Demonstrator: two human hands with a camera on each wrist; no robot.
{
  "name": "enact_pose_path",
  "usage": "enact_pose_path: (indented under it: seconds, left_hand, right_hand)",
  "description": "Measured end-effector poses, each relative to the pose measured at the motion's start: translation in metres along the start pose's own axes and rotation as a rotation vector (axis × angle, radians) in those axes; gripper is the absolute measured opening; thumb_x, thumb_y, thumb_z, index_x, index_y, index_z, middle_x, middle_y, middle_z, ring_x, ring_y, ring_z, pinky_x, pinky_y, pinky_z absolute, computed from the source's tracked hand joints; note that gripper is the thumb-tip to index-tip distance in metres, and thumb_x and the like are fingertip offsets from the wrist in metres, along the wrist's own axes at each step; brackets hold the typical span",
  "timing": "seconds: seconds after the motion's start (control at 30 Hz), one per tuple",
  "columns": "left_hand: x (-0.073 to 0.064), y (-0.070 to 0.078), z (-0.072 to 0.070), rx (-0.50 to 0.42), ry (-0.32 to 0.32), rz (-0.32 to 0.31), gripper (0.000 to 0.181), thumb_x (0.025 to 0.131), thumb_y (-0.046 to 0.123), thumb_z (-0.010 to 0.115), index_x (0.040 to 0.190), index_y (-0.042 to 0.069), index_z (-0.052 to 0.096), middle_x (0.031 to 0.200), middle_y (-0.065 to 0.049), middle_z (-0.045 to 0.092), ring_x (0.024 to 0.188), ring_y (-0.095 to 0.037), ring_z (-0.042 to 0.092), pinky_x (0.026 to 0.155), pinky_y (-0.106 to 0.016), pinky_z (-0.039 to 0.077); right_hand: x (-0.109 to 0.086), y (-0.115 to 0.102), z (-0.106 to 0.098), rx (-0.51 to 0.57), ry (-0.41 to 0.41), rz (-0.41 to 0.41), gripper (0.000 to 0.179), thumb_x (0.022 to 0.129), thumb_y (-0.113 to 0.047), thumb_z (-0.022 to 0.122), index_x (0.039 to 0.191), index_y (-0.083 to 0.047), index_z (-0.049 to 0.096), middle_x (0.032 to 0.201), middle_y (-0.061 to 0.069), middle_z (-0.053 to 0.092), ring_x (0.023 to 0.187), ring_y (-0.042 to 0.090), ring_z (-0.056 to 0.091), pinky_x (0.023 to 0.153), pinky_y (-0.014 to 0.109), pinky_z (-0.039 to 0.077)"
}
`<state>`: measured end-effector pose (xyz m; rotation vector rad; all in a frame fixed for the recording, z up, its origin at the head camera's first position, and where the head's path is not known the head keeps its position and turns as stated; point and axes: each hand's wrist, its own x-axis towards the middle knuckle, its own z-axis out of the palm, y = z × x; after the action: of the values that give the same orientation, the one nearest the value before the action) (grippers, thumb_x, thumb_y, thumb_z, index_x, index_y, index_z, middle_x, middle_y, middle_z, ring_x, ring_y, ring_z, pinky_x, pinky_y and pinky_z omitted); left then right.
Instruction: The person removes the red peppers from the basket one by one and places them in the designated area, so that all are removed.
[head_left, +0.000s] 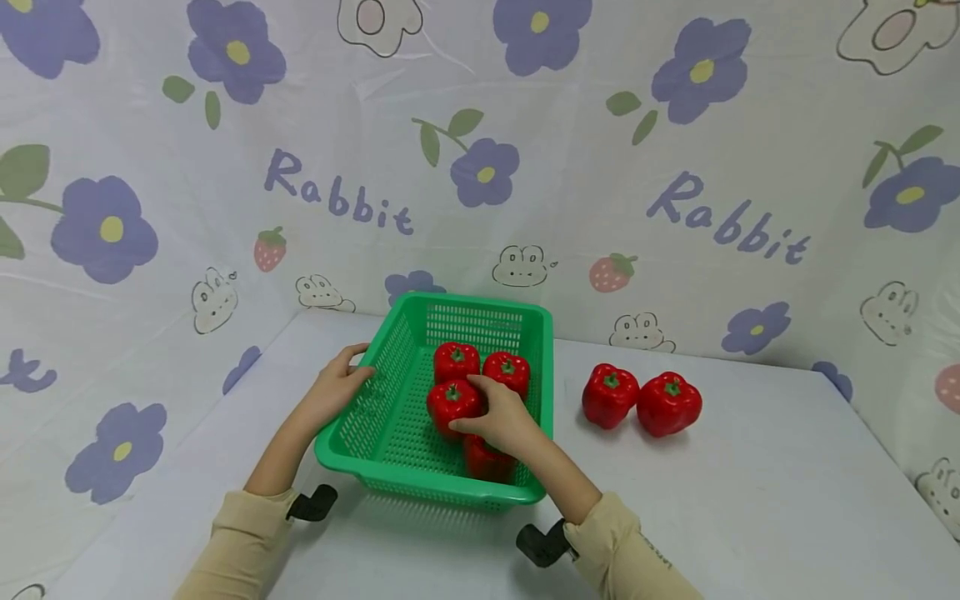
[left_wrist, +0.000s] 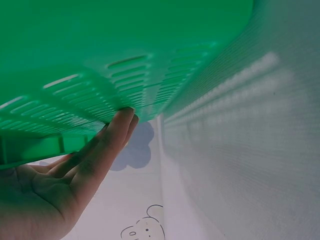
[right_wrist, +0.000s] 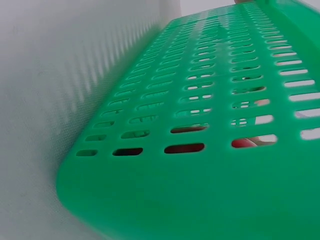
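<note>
A green plastic basket (head_left: 384, 477) with slotted walls stands on the white table, holding several red bell peppers. My left hand (head_left: 334, 392) grips its left rim; in the left wrist view, that hand's fingers (left_wrist: 102, 147) lie under the rim against the outer wall. Inside the basket, my right hand (head_left: 501, 414) holds a red bell pepper (head_left: 448, 405) between thumb and fingers. Close around it are another pepper (head_left: 454, 360) behind, one (head_left: 513, 367) to the right and one (head_left: 483, 460) in front, partly hidden by the hand. The right wrist view shows mostly the basket's outer wall (right_wrist: 190, 185).
To the right of the basket, two more red bell peppers (head_left: 610, 397) sit side by side on the table (head_left: 750, 483). A patterned cloth (head_left: 570, 175) with flowers and rabbits hangs behind and at the sides of the table.
</note>
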<state>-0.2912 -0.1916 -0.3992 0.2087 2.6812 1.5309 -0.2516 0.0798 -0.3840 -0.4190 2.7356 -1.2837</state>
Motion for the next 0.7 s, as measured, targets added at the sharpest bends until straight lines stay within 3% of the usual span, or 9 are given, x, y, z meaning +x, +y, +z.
enact_pose_path:
  seconds: [0.5,0.7]
  left_hand:
    - [-0.0015,0.0044,-0.0006,-0.003,-0.004,0.007,0.058,0.102,0.022,0.044,0.153,0.002,0.024,0.129,-0.034,0.057,0.088,-0.025,0.070,0.068,-0.031,0.057]
    - [-0.0012,0.0023,-0.0002,-0.004,-0.005,0.004,0.057,0.103,0.022,0.044,0.153,0.003,0.025,0.130,-0.033,0.057,0.089,-0.025,0.070,0.068,-0.030,0.057]
  right_hand:
    - [-0.0005,0.0017,0.0008,0.001,0.048,-0.050,0.066,0.084,-0.021,0.077,0.142,-0.006,0.049,0.141,0.015,0.055,0.128,0.035,0.051,0.095,0.054,0.052]
    - [-0.0028,-0.0009,-0.0023,0.053,0.076,-0.074,0.067,0.083,-0.020,0.078,0.142,-0.006,0.049,0.140,0.015,0.057,0.123,0.033,0.058,0.095,0.049,0.053]
